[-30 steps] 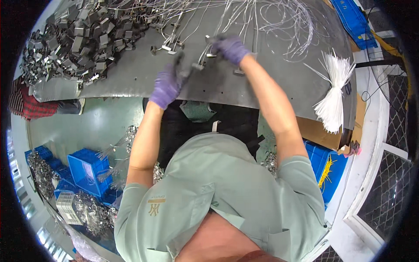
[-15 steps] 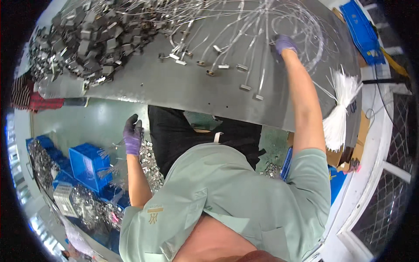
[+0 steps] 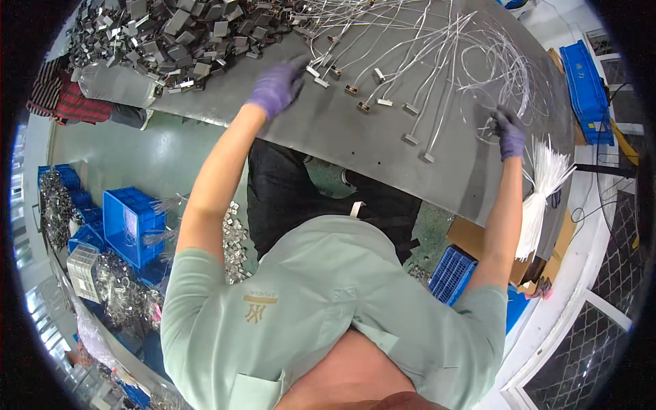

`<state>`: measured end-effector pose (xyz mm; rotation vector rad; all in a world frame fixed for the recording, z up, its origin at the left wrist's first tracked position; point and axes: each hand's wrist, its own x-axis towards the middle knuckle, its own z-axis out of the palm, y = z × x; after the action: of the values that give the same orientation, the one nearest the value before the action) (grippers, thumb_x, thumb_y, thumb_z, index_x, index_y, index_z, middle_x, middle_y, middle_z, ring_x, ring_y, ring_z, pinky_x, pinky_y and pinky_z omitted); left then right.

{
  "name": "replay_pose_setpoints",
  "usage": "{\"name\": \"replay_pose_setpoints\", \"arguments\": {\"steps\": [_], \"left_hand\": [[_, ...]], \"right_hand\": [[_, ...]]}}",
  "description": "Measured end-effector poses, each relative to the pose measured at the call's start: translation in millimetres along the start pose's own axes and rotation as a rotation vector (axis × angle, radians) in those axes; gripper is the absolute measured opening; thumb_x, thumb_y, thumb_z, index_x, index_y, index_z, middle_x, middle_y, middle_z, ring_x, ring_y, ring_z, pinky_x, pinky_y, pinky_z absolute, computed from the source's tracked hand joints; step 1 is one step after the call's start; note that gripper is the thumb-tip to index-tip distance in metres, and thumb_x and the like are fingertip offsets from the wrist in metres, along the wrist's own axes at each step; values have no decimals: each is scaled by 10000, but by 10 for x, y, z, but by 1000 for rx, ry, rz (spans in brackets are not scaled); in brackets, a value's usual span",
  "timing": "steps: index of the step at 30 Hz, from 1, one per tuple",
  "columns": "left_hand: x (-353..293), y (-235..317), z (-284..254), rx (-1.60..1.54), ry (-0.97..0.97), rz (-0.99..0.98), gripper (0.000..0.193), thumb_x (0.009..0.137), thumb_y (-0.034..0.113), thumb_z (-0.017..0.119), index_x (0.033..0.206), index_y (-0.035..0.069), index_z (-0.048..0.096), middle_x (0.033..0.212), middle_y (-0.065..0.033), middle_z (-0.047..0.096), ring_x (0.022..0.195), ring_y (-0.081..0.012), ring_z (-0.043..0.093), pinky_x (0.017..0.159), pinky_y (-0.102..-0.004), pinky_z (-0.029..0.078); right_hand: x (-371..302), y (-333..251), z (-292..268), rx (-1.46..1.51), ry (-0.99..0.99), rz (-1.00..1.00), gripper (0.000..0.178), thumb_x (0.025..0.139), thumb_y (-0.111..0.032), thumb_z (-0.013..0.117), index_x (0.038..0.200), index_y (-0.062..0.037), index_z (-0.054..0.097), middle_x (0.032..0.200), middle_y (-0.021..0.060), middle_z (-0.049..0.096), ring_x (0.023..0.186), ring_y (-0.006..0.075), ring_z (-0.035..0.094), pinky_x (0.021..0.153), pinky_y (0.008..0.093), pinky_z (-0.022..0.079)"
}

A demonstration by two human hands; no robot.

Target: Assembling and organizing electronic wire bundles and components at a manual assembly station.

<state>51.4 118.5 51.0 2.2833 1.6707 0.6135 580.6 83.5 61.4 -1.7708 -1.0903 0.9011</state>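
Observation:
My left hand [image 3: 275,89], in a purple glove with dark fingertips, hovers over the grey table with its fingers stretched out, slightly blurred, and nothing visible in it. Just beyond its fingertips lie the first cable connectors [image 3: 317,77], small silvery plugs on thin cables. More of these plugs [image 3: 411,139] fan out across the table. My right hand [image 3: 510,134], gloved the same way, is beside the looped clear cables [image 3: 523,96]. Its fingers are loosely bent and apart, and I see nothing held in them.
A heap of dark box-shaped parts [image 3: 184,41] covers the table's far left. White strands in a bundle [image 3: 536,212] hang at the right edge. Blue crates [image 3: 133,225] stand on the floor at left, and a blue bin [image 3: 584,89] is at far right. Another person's plaid sleeve [image 3: 83,102] shows at left.
My left hand has risen from beside the table to above it, near the plugs. My right hand has drawn back toward me and to the right, away from the cables' middle.

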Motion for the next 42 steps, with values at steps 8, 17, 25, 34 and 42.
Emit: {"name": "replay_pose_setpoints", "arguments": {"steps": [8,17,25,34,42], "left_hand": [[284,-77,29,161,-216,191,285,818,139,543,1095,102,594,929,-205,615,911,-372,583,825,-433,460],[-463,229,80,-224,136,239,348,847,206,564,1162,59,557,923,-181,633,803,-331,605,698,-374,491],[-260,-350,-204,-1235,125,-671,295,849,289,606,987,28,614,764,-61,604,543,-113,506,446,-235,367],[-654,186,100,-391,197,-5,389,862,323,615,1016,-34,610,805,-120,657,740,-160,614,670,-289,490],[-1225,145,-245,-737,157,-363,303,861,240,604,1020,-18,617,750,-77,620,612,-128,547,573,-248,435]], "right_hand": [[-926,355,390,796,-69,111,303,812,-109,624,1090,-40,525,1028,90,603,832,148,573,657,265,455],[-1553,-514,2422,913,-841,345,419,817,-189,591,1186,-49,452,971,139,628,765,246,635,608,341,482],[-1412,-759,3125,820,-787,320,235,824,-90,579,1038,2,549,898,157,642,690,274,660,543,346,511],[-1311,-412,3628,643,-617,218,276,814,-168,610,1062,-47,606,934,79,643,847,190,575,764,307,447],[-1282,-784,3696,975,-767,336,238,854,-107,581,1056,5,521,925,128,633,706,259,655,550,362,554]]}}
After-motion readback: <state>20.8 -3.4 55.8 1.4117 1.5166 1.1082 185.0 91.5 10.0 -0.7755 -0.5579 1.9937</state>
